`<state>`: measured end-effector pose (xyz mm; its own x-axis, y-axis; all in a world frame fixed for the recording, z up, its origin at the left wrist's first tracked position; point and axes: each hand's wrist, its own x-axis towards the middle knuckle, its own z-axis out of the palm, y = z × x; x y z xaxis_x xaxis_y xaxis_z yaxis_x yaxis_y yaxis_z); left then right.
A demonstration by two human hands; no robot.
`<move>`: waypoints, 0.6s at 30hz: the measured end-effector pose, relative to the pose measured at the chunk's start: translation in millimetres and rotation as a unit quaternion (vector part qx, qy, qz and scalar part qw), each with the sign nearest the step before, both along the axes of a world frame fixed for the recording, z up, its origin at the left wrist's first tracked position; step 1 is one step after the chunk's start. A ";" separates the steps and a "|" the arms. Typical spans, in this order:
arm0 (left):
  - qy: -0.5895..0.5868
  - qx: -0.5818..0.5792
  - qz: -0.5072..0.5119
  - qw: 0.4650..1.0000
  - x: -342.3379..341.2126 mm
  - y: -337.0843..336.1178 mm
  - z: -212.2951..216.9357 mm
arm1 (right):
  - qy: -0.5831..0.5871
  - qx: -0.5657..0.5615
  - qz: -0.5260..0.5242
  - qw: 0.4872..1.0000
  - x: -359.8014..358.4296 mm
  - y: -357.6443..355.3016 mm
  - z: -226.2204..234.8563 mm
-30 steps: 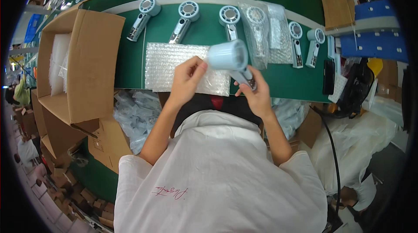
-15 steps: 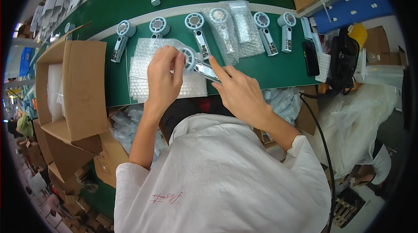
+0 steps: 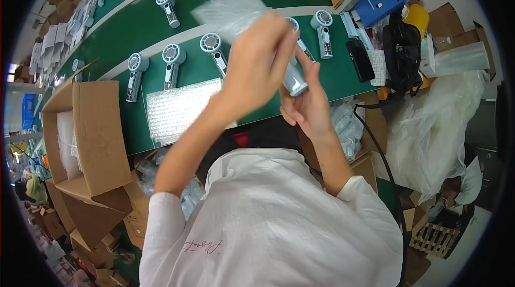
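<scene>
Over the work table (image 3: 249,121), my left hand (image 3: 257,64), smeared by motion, is closed on a crumpled clear plastic bag (image 3: 230,12). My right hand (image 3: 314,97) has its fingers round the pale blue handle of a handheld fan (image 3: 294,82); its upper end is hidden behind my left hand. Below and left of my hands, a sheet of bubble wrap (image 3: 185,110) lies flat at the table's near edge. Beyond it, several similar fans rest in a row, among them one fan (image 3: 171,64) and another fan (image 3: 324,35) farther right.
An open cardboard box (image 3: 102,137) stands at the left. Two fans lie on the far green strip, one a fan (image 3: 168,9). At right are a black phone (image 3: 360,61), a white keyboard (image 3: 379,67), a black bag (image 3: 403,54), a hanging cable (image 3: 375,142) and plastic sheeting (image 3: 429,131).
My hands have moved right and away from the bubble wrap. The fan has turned, its handle end now toward me, and the clear bag has risen off the table. My view has shifted.
</scene>
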<state>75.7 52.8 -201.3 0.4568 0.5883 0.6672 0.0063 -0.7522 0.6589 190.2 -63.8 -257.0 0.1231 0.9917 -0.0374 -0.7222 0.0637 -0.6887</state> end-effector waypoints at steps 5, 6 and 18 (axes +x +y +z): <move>0.194 0.051 -0.126 0.972 39.1 18.6 59.8 | -0.091 0.058 -0.142 0.984 0.8 -13.2 32.6; 0.191 0.052 -0.128 0.972 44.7 13.5 58.2 | -0.094 0.059 -0.144 0.983 4.7 -15.2 31.4; 0.087 -0.006 -0.205 0.975 102.9 -27.1 33.0 | -0.252 -0.092 -0.446 0.854 74.0 -87.1 -18.6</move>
